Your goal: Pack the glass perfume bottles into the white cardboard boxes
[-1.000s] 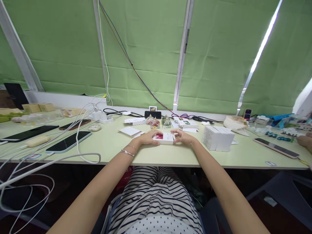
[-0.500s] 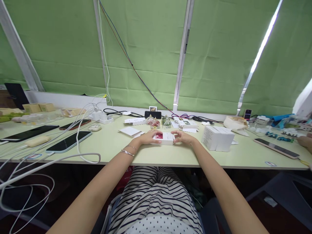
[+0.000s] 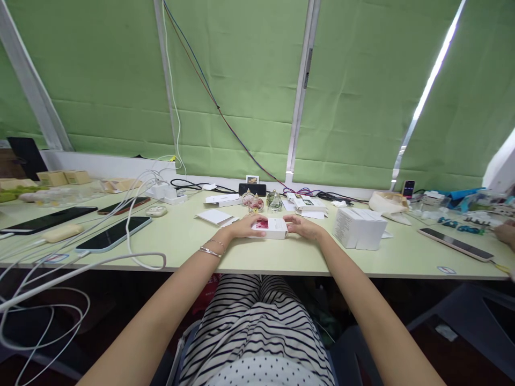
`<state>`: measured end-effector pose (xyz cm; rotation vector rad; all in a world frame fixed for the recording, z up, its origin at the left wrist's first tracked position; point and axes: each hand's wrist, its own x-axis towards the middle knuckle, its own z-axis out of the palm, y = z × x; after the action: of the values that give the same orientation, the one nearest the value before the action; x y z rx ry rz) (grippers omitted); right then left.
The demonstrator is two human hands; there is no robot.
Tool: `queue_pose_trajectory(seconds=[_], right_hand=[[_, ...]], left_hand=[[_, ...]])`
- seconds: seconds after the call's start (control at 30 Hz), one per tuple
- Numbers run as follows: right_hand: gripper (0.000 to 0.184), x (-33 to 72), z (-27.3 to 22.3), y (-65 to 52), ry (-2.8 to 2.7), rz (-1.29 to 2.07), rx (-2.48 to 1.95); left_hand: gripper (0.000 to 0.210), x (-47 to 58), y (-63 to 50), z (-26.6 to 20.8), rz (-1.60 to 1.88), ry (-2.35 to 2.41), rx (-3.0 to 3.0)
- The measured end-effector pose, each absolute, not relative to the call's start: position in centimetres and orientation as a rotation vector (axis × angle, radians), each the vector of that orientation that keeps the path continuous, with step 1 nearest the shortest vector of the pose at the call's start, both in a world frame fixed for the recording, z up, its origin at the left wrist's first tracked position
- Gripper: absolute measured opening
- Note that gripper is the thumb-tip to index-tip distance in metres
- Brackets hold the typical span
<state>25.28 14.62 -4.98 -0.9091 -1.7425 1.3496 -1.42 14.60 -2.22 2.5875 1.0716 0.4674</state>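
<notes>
The left hand held the left end of a small white box with a pink picture at the bench, and the right hand curled at its other end, though it was hard to tell if it gripped too, with bigger white boxes standing to the right.

On the pale table we hold a small white box with a pink picture on top, our left hand around one end, our right hand touching the other; a greenish ornament sits behind it, larger white boxes stand to our right, and a white cable crosses a phone at our left
</notes>
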Motion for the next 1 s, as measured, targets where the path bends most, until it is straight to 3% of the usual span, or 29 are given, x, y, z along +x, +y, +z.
queue_pose_trajectory(seconds=[0.33,0.63,0.73,0.8,1.0], right_hand=[[0.025,24.7,-5.3,14.9,-1.838,1.068,-1.063],[0.061,23.2,-4.4,13.7,-2.133,0.761,-1.043],[0.068,22.6,-4.1,13.5,-2.232,0.655,-1.114],[0.064,22.8,-3.9,13.5,-2.234,0.574,-1.219],[0.047,25.6,-4.1,14.2,-1.959,0.299,-1.671]], left_hand=[[0.066,-1.3,14.4,-2.2,0.482,1.010,2.588],[0.064,-0.8,13.6,-1.7,0.484,1.068,2.632],[0.053,-0.4,13.2,-1.4,0.511,1.318,2.635],[0.045,-0.4,13.2,-1.3,0.600,1.573,2.564],[0.048,-2.0,14.4,-1.5,0.716,2.271,2.098]])
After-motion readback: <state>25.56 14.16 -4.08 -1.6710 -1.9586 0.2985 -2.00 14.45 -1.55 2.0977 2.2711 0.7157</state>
